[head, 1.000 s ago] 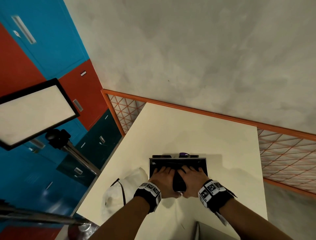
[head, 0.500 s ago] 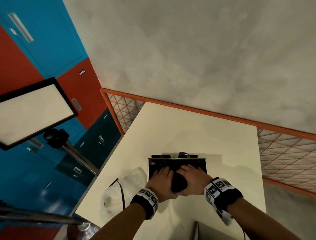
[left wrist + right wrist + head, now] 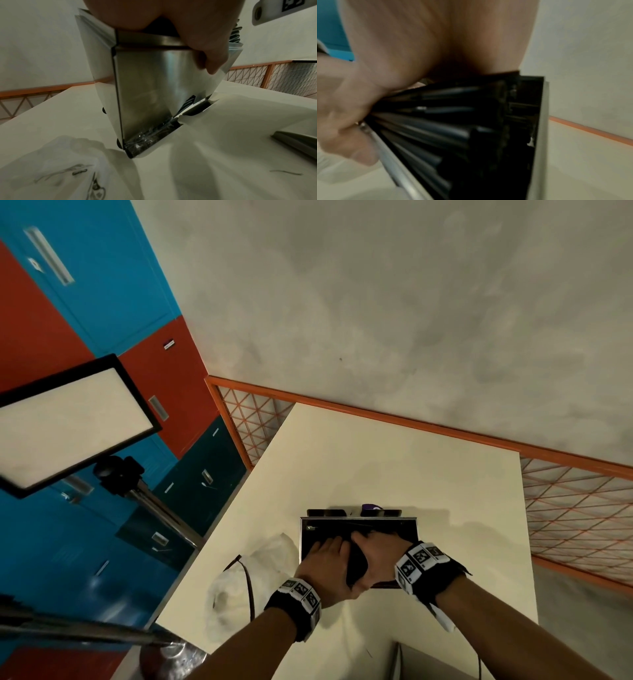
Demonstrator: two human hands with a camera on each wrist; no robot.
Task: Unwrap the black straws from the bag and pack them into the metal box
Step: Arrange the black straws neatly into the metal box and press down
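Note:
An open metal box stands on the cream table; its shiny near wall fills the left wrist view. Black straws lie packed inside it, and one dark bundle sticks up at the near rim. My left hand and right hand lie side by side on the straws and cup that bundle between them. The left thumb hangs over the near wall. The right thumb curls round the straw ends. The crumpled clear bag lies left of the box.
A grey metal lid lies near the table's front right. Something purple sits just behind the box. A light panel on a tripod stands left of the table. An orange mesh barrier runs behind and to the right.
Both hands have stayed on the box. They have drawn slightly apart, so more of the black bundle shows between them. The right wrist has shifted a little forward.

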